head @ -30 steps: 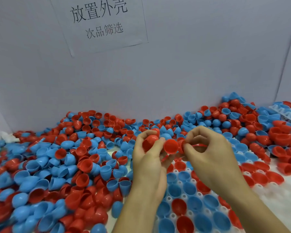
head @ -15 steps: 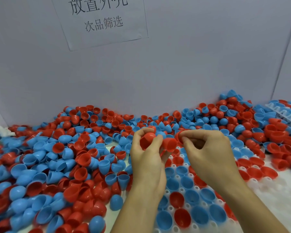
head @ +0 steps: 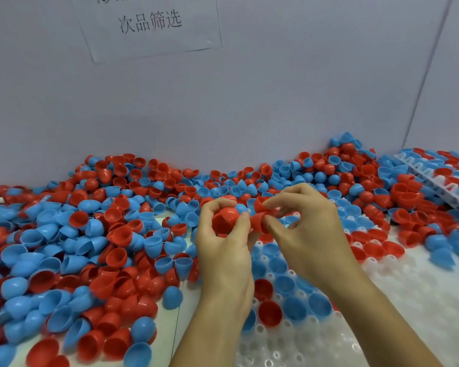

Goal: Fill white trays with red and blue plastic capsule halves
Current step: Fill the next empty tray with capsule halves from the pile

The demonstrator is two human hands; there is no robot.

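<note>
Red capsule half (head: pixel 259 225), tip leftward, right hand (head: pixel 306 234) pinching

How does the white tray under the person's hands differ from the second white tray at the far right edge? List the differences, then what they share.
The near tray lies flat in front of the person, under both hands; the far tray sits at the right edge, against the loose heap. The near tray shows many empty sockets on its right part; the far tray looks mostly filled, though it is partly cut off. Both are white and hold red and blue capsule halves.
</note>
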